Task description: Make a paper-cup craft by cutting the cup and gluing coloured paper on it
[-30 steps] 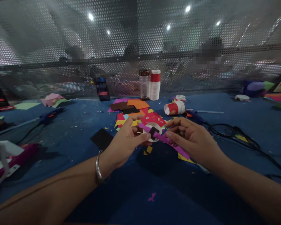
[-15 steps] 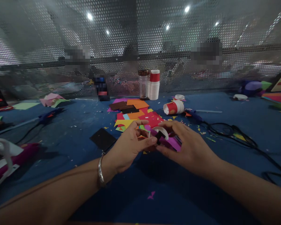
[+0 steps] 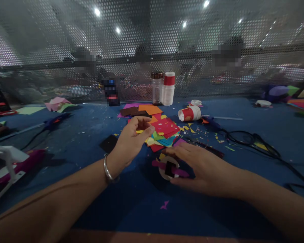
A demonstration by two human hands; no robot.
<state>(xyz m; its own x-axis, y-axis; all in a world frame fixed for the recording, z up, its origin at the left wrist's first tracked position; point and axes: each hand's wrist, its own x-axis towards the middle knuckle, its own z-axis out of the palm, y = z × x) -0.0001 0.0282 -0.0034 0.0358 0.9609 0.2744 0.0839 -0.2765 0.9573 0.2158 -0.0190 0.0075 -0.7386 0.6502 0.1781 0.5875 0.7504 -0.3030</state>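
Observation:
On the blue table in front of me is a small white round piece [image 3: 162, 173], like a cup or lid seen from above. A purple paper strip [image 3: 182, 173] and a black paper square [image 3: 170, 168] lie across it. My right hand [image 3: 205, 168] is beside it, thumb and fingers apart at its near and far edges; whether they touch it is unclear. My left hand [image 3: 131, 141], with a silver bangle at the wrist, hovers left of the coloured paper pile [image 3: 164, 130], its fingers curved and apart with nothing between them.
Behind the pile stand a clear bottle [image 3: 156, 89] and a cup stack [image 3: 168, 89]. Red-and-white cups [image 3: 190, 114] lie on their side. Glue guns [image 3: 55, 122] with cables flank the work area. Black paper [image 3: 108, 144] lies by my left wrist. Perforated metal screen [image 3: 131, 40] closes the back.
The white piece with its purple and black paper has come down nearer me onto the table. My left hand has let go and moved left; my right hand has lowered with the piece.

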